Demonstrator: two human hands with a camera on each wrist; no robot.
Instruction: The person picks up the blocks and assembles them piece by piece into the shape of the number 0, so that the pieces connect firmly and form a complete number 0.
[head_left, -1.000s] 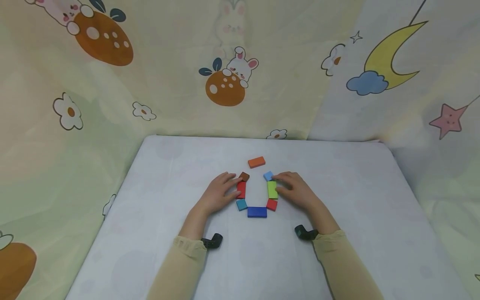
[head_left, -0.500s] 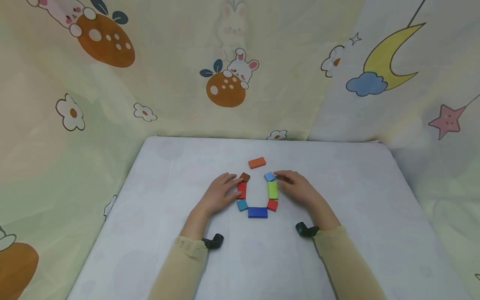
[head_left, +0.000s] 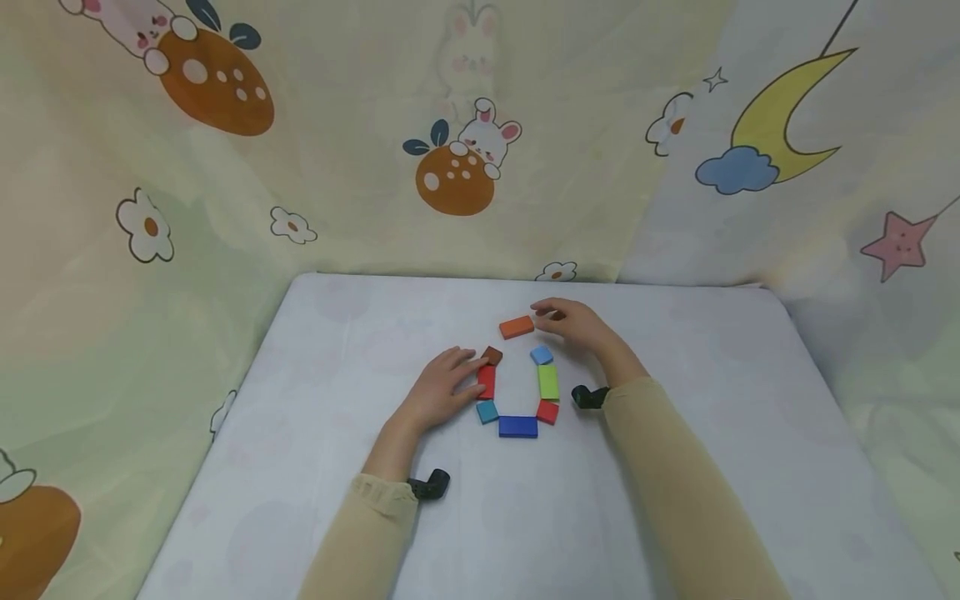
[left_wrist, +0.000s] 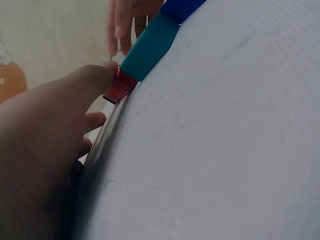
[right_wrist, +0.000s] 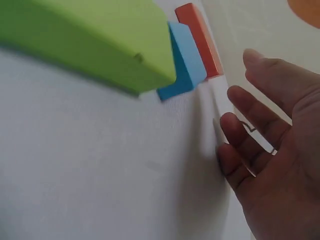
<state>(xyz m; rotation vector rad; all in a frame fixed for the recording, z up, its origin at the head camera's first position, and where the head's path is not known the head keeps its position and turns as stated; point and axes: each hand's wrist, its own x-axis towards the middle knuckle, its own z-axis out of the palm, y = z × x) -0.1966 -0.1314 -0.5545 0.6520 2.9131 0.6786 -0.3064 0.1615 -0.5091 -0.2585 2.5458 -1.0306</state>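
Observation:
Several coloured blocks form a ring on the table. My left hand lies at its left side, thumb at the long red block and fingertips at the brown block. Below these sits a teal block, then a long dark blue block at the near end. On the right side are a small red block, a green block and a light blue block. An orange block lies at the far end, with my right hand beside its right end, fingers loosely bent and holding nothing.
The white table has its far edge a little beyond the orange block. A printed cloth hangs behind and at the sides. Each wrist carries a black camera.
My right hand has left the light blue and green blocks and moved forward to the orange block. The left hand stays at the red and brown blocks.

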